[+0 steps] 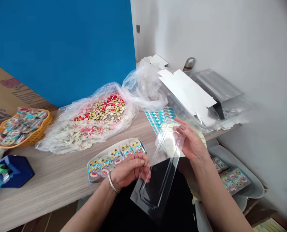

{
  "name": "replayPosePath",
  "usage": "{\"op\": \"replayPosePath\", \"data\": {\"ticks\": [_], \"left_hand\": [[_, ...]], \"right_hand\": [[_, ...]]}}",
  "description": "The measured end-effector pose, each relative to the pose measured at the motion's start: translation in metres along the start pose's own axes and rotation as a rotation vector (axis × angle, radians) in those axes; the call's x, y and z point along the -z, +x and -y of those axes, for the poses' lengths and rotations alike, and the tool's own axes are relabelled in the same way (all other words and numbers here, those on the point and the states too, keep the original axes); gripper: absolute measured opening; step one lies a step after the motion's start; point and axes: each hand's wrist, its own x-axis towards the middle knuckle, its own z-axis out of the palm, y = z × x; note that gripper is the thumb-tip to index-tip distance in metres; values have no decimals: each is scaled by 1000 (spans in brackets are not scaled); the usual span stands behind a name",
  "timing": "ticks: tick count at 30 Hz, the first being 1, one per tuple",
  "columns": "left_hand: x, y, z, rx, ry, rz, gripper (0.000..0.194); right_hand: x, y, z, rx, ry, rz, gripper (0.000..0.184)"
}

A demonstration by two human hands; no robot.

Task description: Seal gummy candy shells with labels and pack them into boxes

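Observation:
A long clear plastic blister shell (157, 174) hangs in front of me, held between both hands. My left hand (130, 170), with a metal bangle (113, 184) on its wrist, pinches the shell's edge. That hand lies over a white-edged strip of packaged cartoon-eyed novelties (115, 160) on the table. My right hand (193, 143) grips the shell's upper end, fingers spread behind the plastic. Below that hand, partly hidden, lie printed sheets in blue and yellow (164, 116).
A plastic bag of red and yellow printed pieces (97, 119) lies on the wood-grain table (53, 180). Left stand an orange basket of packets (20, 127) and a blue holder (13, 172). Right are white card blanks (188, 96) and a grey tray of printed packs (235, 180).

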Motion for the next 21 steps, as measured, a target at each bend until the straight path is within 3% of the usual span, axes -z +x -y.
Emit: {"op": "replayPosePath", "data": {"ticks": [3,5,9,11,13,15,18,21], "left_hand": [[10,-14,-5,22,79,-141,25],[16,-29,-23,-31,281,-254,39],[23,-70,-87,-260,1075,-580,58],[17,-92,-117,-313,1415,-684,63],[4,-108,-131,-389,1725,-754,60],[-12,-113,-126,-505,1916,-739,63],[-26,-98,-88,-654,1945,-544,77],[-25,-67,-44,-529,2064,-466,89]], "right_hand": [[2,-6,-6,-74,7,-53,43],[-2,-15,-16,-110,50,-74,44],[-17,-38,-49,-199,169,-96,48],[-26,-46,-68,-250,231,-106,48],[-36,-52,-85,-280,281,-119,46],[-46,-57,-97,-289,305,-121,46],[-61,-61,-103,-265,308,-93,45],[-72,-64,-103,-242,311,-53,44]]}}
